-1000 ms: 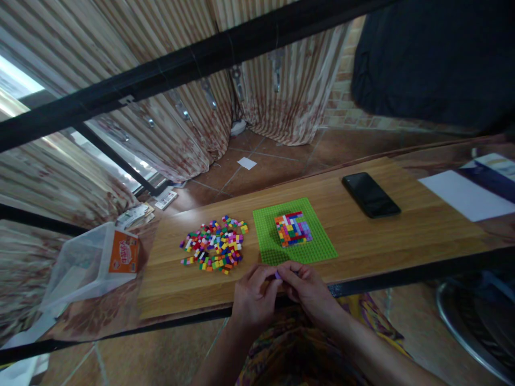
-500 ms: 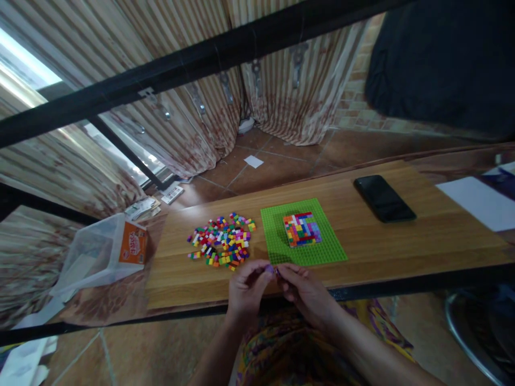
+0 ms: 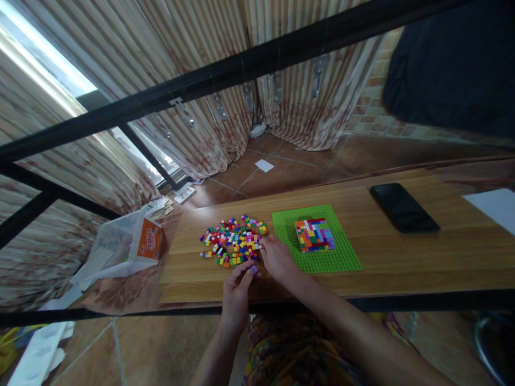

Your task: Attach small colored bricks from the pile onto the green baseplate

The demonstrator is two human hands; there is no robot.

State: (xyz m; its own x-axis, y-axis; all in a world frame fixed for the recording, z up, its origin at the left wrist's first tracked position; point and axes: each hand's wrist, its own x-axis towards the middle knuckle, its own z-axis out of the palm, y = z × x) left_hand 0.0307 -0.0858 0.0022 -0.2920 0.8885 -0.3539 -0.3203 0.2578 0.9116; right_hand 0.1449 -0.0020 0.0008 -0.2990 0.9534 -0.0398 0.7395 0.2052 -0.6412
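My left hand (image 3: 236,292) pinches a small purple toy brick (image 3: 254,269) between thumb and fingertips, just in front of the loose pile. My right hand (image 3: 278,259) reaches to the right edge of the pile of multicoloured toy bricks (image 3: 230,237). Its fingertips are drawn together there; whatever lies between them is too small and hidden to name. Right of that hand lies a green studded baseplate (image 3: 346,252). A low, square block of many-coloured bricks (image 3: 315,235) stands on it.
On the wooden board (image 3: 193,284) a black phone (image 3: 403,208) lies to the right, with white paper (image 3: 493,210) beyond. A clear plastic box (image 3: 116,246) with an orange label stands at the left. A dark metal bar (image 3: 225,64) crosses above.
My hands have moved apart. The right one has gone left and forward to the brick pile, while the left one keeps the purple brick. The view has shifted slightly.
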